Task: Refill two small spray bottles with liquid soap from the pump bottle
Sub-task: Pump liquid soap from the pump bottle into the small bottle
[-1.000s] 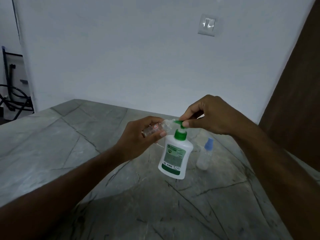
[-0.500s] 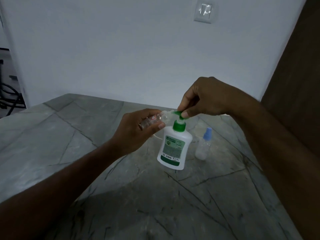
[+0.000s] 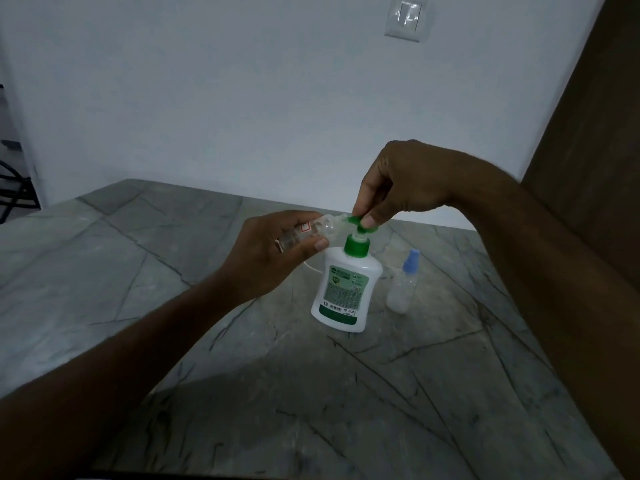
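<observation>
Nearest the viewer, two bare forearms reach in from the bottom corners over a grey stone-patterned table [image 3: 138, 258], which runs back to a white wall.

The left hand [image 3: 273, 252] is curled around a small clear spray bottle [image 3: 311, 232], with the thumb on the near side and the fingers wrapped over the top. The bottle lies nearly on its side. Its long axis runs left to right, tilting slightly upward, and its open neck points right, toward the pump. No cap is on it.

Just right of that neck stands the white soap bottle [image 3: 346, 292], upright on the table, with a green collar and a green pump head [image 3: 360, 223]. The pump's spout points left, straight at the mouth of the little bottle. Spout tip and bottle mouth appear to meet, though whether the tip is inside the neck is too small to tell.

The right hand [image 3: 398, 185] comes down from above, thumb and fingertips closed on the pump head.

The next press probably depends on this line-up: the mouth must stay at the spout, left of the pump, while the right hand pushes straight down. A sideways push might tip the soap bottle or smear soap outside the neck.

Farther back and to the right, a second small spray bottle [image 3: 403, 289] stands upright with its blue cap on, just beside the soap bottle and not touching it. Neither hand is near it. On the wall above is a white light switch [image 3: 407, 17].
</observation>
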